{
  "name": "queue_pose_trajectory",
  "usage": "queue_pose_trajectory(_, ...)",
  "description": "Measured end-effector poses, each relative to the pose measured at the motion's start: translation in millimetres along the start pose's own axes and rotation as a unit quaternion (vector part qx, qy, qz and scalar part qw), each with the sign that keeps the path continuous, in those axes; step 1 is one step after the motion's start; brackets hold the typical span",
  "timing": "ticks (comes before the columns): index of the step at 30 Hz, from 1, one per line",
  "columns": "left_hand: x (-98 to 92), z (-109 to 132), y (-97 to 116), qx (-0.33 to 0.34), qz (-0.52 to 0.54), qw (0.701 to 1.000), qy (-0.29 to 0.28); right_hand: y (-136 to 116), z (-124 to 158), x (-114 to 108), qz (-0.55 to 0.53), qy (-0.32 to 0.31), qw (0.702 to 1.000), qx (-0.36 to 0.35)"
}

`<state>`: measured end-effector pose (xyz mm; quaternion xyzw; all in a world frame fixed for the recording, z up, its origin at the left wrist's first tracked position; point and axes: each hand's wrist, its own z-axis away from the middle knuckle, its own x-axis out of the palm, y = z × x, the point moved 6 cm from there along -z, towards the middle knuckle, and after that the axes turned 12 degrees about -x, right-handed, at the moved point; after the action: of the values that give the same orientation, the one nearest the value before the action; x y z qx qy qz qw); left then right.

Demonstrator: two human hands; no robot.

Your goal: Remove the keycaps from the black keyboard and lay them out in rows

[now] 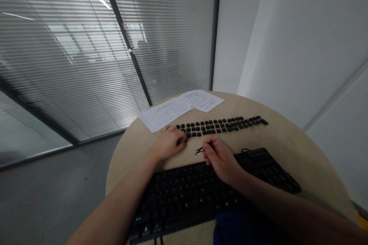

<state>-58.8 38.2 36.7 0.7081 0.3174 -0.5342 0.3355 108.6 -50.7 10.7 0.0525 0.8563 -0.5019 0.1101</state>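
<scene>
A black keyboard (201, 195) lies at the near edge of a round wooden table (287, 138). Beyond it, several loose black keycaps (221, 125) are laid out in rows. My left hand (169, 143) rests on the table at the left end of those rows, its fingers curled over a keycap. My right hand (220, 159) hovers above the keyboard's far edge, fingers pinched on a small black wire tool (201, 149) that pokes out to the left.
Two printed paper sheets (178, 109) lie at the table's far side. Glass walls with blinds (100, 53) stand behind and left, a white wall on the right. Grey floor lies to the left. Blue cloth (230, 229) shows at the bottom edge.
</scene>
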Motion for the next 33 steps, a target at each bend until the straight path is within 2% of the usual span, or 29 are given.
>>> queue_pose_trajectory(12, 7.9, -0.3, -5.6, -0.004, -0.051, 0.999, 0.011, -5.8, 0.3, -1.5, 0.035, -0.015, 0.999, -0.026)
queue_pose_trajectory(21, 4.2, 0.6, -3.0, 0.009, -0.033, 0.999, 0.005, 5.0, 3.5, 0.9, 0.019, -0.012, 0.999, -0.025)
queue_pose_trajectory(33, 11.5, -1.7, -8.3, 0.001, -0.031, 0.999, 0.016, 6.8, 5.4, 1.4, 0.013, -0.018, 1.0, -0.003)
